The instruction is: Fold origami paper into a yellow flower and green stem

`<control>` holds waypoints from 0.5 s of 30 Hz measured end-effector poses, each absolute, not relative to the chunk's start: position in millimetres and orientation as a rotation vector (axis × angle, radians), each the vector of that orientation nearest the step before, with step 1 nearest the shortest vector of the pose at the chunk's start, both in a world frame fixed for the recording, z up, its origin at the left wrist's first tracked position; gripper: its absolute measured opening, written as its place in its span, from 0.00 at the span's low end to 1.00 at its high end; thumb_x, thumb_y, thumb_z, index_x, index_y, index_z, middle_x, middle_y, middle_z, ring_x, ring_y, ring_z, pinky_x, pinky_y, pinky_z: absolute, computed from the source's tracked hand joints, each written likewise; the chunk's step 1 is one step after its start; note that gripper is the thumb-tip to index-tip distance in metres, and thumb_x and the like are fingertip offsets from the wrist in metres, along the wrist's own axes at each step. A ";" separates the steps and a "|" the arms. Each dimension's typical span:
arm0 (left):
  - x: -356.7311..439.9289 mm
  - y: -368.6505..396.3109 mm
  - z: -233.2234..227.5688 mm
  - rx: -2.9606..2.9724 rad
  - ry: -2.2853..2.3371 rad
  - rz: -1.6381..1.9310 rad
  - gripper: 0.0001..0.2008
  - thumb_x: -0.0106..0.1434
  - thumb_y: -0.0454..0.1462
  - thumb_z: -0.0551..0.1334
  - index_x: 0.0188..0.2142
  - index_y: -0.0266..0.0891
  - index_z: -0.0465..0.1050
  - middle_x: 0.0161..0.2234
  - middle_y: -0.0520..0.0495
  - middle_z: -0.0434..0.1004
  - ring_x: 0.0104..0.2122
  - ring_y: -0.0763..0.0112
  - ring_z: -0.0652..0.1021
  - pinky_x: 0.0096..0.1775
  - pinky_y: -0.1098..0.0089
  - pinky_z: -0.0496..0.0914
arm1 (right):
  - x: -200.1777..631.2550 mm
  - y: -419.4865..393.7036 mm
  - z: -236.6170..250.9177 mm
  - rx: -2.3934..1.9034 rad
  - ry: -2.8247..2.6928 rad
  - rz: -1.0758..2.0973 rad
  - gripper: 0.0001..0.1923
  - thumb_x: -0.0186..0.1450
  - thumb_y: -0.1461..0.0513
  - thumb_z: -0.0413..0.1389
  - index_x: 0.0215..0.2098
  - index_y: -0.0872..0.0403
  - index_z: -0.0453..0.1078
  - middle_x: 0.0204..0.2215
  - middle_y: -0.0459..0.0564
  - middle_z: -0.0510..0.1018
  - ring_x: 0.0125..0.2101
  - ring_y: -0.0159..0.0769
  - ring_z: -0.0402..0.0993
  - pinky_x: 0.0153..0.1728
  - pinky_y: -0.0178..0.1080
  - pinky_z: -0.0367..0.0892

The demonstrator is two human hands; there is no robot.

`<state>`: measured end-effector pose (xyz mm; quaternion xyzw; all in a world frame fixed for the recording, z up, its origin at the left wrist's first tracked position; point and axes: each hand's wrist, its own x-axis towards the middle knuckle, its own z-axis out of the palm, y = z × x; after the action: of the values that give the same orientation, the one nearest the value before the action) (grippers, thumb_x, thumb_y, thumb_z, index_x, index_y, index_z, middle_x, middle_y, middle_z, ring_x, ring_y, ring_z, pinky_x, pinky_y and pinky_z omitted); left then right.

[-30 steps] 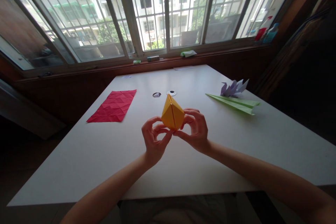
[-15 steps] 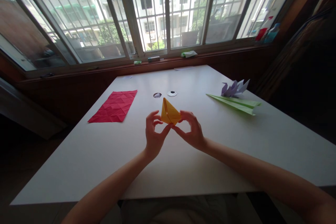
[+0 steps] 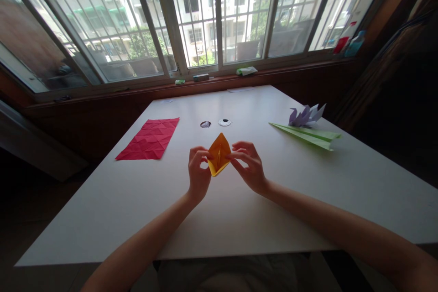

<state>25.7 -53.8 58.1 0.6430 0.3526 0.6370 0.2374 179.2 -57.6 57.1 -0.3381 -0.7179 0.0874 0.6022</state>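
Right hand (image 3: 251, 165) pinching yellow paper (image 3: 220, 150), folded, diamond-shaped, ridged inside

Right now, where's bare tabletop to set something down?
Bare white table: between right hand and green folded paper; also left of left hand, nearer than the red sheet. Crowded: right side, purple folded paper close behind the green; centre, both hands holding yellow folded paper.

Left hand (image 3: 199, 174) and right hand (image 3: 251, 169) pinch opposite sides of a folded yellow paper piece (image 3: 221, 145), pointed at top, above a white flat-topped table (image 3: 226, 223). Creased red paper sheet (image 3: 148, 140) lies flat at left. Right: pale green folded paper dart (image 3: 308, 137), just before spiky purple folded paper (image 3: 301, 117). Beyond hands: small dark round disc (image 3: 205, 124) beside white round disc (image 3: 225, 123).
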 end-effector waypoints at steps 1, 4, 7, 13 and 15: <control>25.7 -53.0 57.2 1.733 0.940 1.722 0.08 0.48 0.29 0.61 0.27 0.39 0.65 0.35 0.51 0.63 0.36 0.72 0.69 0.32 0.73 0.67 | 178.9 -57.8 56.5 -0.784 -1.667 0.231 0.08 0.59 0.65 0.53 0.35 0.48 0.71 0.37 0.50 0.70 0.37 0.35 0.70 0.35 0.41 0.70; 26.3 -49.9 54.1 1.624 0.896 1.631 0.07 0.51 0.29 0.58 0.30 0.40 0.65 0.33 0.50 0.66 0.35 0.72 0.70 0.31 0.74 0.67 | 178.8 -56.4 54.1 -0.794 -1.672 0.323 0.08 0.60 0.65 0.51 0.36 0.50 0.70 0.32 0.48 0.73 0.34 0.33 0.71 0.34 0.38 0.69; 26.7 -47.8 53.0 1.527 0.902 1.532 0.05 0.55 0.31 0.53 0.31 0.39 0.66 0.35 0.49 0.68 0.35 0.72 0.71 0.34 0.72 0.68 | 179.4 -53.0 50.8 -0.845 -1.613 0.405 0.08 0.61 0.64 0.50 0.35 0.52 0.70 0.33 0.49 0.74 0.35 0.34 0.71 0.37 0.39 0.69; 27.2 -46.8 52.8 1.389 0.892 1.385 0.06 0.57 0.37 0.54 0.33 0.38 0.64 0.32 0.50 0.69 0.30 0.74 0.72 0.32 0.72 0.68 | 178.2 -46.5 44.9 -0.921 -1.488 0.643 0.08 0.59 0.60 0.53 0.36 0.54 0.69 0.33 0.50 0.76 0.34 0.35 0.73 0.38 0.41 0.70; 27.4 -45.7 50.6 1.387 0.886 1.395 0.06 0.56 0.37 0.57 0.34 0.38 0.62 0.31 0.52 0.68 0.28 0.76 0.72 0.30 0.73 0.68 | 177.1 -45.7 43.2 -0.913 -1.456 0.682 0.08 0.57 0.60 0.55 0.35 0.54 0.69 0.33 0.50 0.76 0.34 0.35 0.74 0.38 0.41 0.70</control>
<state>27.4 -45.7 50.6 0.5667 0.3618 0.5698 0.4725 177.1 -45.7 43.2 -0.3941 -0.6287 0.2946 0.6022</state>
